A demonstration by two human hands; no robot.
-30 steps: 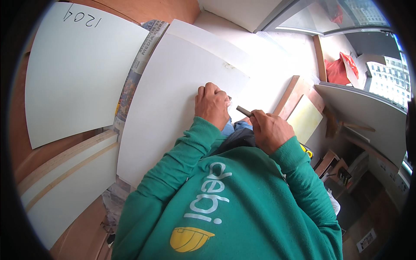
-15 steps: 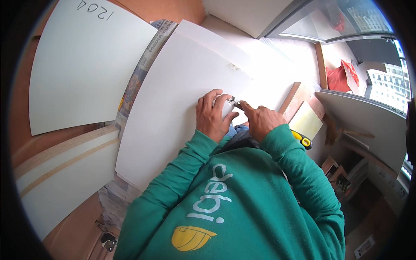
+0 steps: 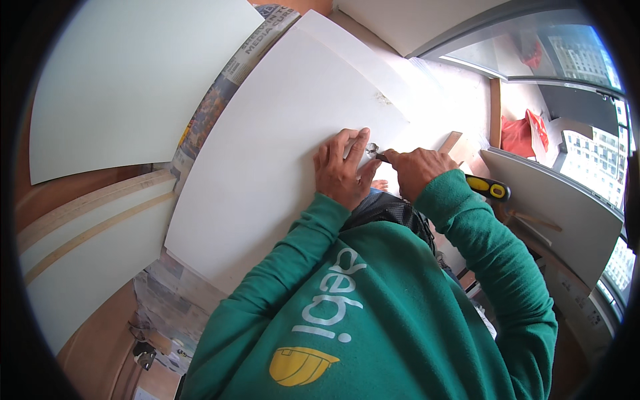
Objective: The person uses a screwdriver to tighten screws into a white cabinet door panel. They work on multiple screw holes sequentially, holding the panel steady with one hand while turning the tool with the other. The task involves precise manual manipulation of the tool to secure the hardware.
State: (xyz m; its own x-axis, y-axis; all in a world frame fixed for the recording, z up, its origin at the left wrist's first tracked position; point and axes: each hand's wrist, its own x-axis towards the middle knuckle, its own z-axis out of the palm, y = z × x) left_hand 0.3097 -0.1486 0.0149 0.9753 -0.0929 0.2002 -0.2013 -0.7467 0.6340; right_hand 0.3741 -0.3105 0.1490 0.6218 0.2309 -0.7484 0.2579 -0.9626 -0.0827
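A large white panel [image 3: 267,133] lies in front of me. My left hand [image 3: 341,167] rests on it near its right edge, fingers stretched out and thumb apart. Between its index finger and thumb, a small shiny metal fitting [image 3: 372,149] sits at the panel's edge; whether the fingers touch it, I cannot tell. My right hand [image 3: 420,172] is closed round a hand tool with a dark shaft [image 3: 382,158] and a black-and-yellow handle [image 3: 490,188], partly hidden by my hand and sleeve. The shaft's front end is at the fitting; the tool's exact kind does not show.
Newspaper-printed wrapping [image 3: 233,70] runs beneath the panel's left side. Further left stand another pale panel [image 3: 133,87] and a wood-edged board [image 3: 100,227]. Right of me are a leaning grey-white board [image 3: 560,207], a wooden strip [image 3: 495,113], a red bag [image 3: 523,135] and a window [image 3: 593,160].
Both hands appear slightly further right and higher in the picture. My left index finger has straightened away from the fitting. More of the tool's black-and-yellow handle shows beyond my right forearm.
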